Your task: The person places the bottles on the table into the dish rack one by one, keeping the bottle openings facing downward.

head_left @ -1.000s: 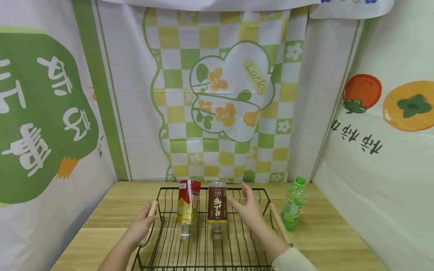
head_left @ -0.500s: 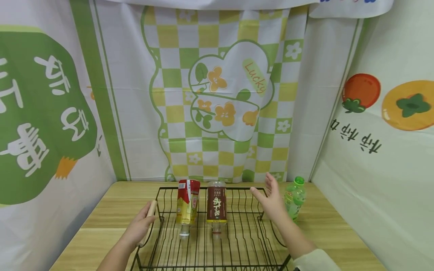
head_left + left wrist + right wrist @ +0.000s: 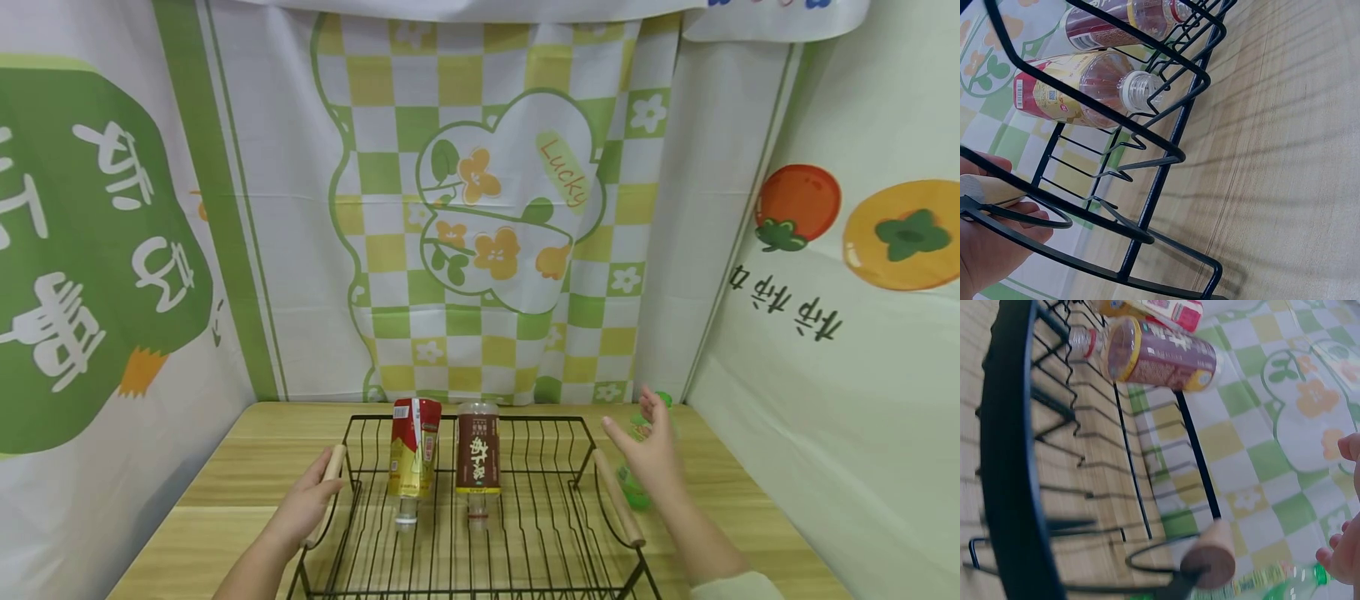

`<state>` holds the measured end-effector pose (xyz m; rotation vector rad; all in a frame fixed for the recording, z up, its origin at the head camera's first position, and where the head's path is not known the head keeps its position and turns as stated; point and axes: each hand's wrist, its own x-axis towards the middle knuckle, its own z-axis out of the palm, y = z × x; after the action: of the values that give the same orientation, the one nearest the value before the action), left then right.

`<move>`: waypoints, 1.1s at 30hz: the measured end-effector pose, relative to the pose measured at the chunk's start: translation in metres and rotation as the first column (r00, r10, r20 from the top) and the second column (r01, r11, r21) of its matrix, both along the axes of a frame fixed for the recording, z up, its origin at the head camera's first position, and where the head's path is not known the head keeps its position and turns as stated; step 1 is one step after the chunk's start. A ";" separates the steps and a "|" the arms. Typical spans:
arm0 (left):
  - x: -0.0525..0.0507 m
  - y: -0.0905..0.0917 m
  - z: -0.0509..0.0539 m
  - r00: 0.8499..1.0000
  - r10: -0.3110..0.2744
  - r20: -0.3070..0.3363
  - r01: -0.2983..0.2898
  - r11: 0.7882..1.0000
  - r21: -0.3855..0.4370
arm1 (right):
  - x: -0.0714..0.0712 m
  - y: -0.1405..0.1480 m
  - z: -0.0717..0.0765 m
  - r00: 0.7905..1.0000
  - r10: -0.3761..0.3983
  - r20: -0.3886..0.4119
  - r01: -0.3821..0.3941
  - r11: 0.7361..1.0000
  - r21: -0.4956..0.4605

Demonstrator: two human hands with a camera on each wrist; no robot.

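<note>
A black wire dish rack (image 3: pixel 525 418) with wooden side handles stands on the table. My left hand (image 3: pixel 303 496) grips its left wooden handle (image 3: pixel 335 463); in the left wrist view fingers show on both sides of that handle. Inside the rack two bottles lean upside down, caps toward me: one with a red and gold label (image 3: pixel 415 450), the other with a dark brown label (image 3: pixel 477 450). Beyond the right handle (image 3: pixel 618 497), my right hand (image 3: pixel 654 457) is in front of an upright green bottle (image 3: pixel 636 493), fingers spread and holding nothing. It partly hides this bottle; contact cannot be told.
The wood-topped table (image 3: pixel 217 483) extends on both sides of the rack. Patterned cloth (image 3: pixel 495 350) hangs behind it, and printed cloth walls (image 3: pixel 817 400) close in the left and right sides.
My right hand has moved right, from beside the brown-labelled bottle, over the rack's right handle, to the green bottle. My left hand has stayed on the left handle.
</note>
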<state>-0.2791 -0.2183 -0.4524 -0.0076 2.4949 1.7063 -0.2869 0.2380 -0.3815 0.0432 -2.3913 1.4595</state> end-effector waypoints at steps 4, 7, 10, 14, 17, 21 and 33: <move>0.001 0.000 0.001 1.000 0.005 -0.008 -0.005 1.000 -0.009 | 0.001 0.013 -0.002 0.998 -0.053 0.018 0.052 0.998 0.026; 0.000 -0.001 0.001 1.000 0.003 -0.010 -0.003 1.000 -0.011 | 0.001 0.022 -0.004 0.995 -0.097 0.037 0.094 0.994 0.058; 0.001 -0.001 0.001 1.000 0.002 -0.011 -0.002 1.000 -0.010 | -0.002 0.030 -0.010 0.990 -0.138 0.034 0.134 0.986 0.097; 0.001 -0.001 0.001 1.000 0.002 -0.007 -0.003 1.000 -0.007 | -0.006 0.040 -0.019 0.985 -0.174 0.021 0.169 0.974 0.150; 0.001 -0.001 0.000 1.000 0.003 -0.003 -0.003 1.000 -0.011 | -0.010 0.047 -0.025 0.980 -0.197 0.029 0.188 0.965 0.185; 0.001 -0.001 0.000 1.000 0.002 -0.002 -0.002 1.000 -0.013 | -0.014 0.053 -0.034 0.976 -0.211 0.056 0.194 0.957 0.217; 0.000 0.000 -0.001 1.000 0.013 -0.012 -0.013 1.000 -0.006 | -0.028 0.065 -0.052 0.972 -0.208 0.106 0.176 0.951 0.254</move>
<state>-0.2792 -0.2179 -0.4535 -0.0139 2.5137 1.7090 -0.3150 0.3030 -0.4330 -0.2286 -2.5845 1.1076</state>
